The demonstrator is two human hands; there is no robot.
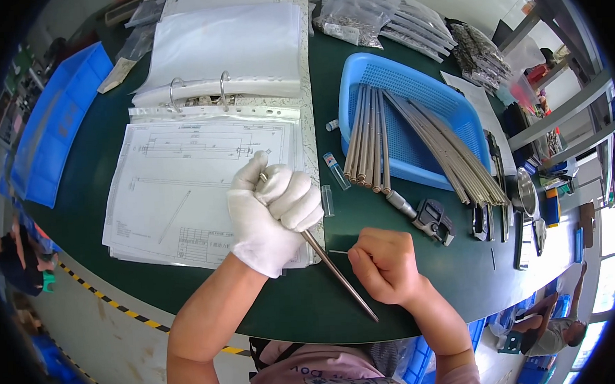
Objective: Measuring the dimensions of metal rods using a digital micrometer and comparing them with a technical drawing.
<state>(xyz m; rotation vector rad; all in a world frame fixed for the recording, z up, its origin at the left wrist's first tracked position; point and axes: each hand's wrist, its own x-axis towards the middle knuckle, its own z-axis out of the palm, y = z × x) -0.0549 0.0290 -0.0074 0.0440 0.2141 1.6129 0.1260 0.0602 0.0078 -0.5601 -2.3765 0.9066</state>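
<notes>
My left hand [275,214], in a white glove, is closed round a slim metal rod [342,281]. The rod slants down to the right, its lower end above the green table; its upper end shows by the thumb. Bare and closed, my right hand [386,265] is just right of the rod. A thin metal pin [337,251] sticks out from its fingers toward the rod. Beneath the left hand lies an open ring binder with a technical drawing [177,191] in a clear sleeve. Small clear tubes [335,170] lie beside the binder.
A blue basket [357,66] holds several long metal rods [450,148], which overhang its near rim. A digital micrometer [429,217] lies in front of it. Bagged parts [362,18] are at the back, a blue bin [68,127] at left. Another person [554,335] is at far right.
</notes>
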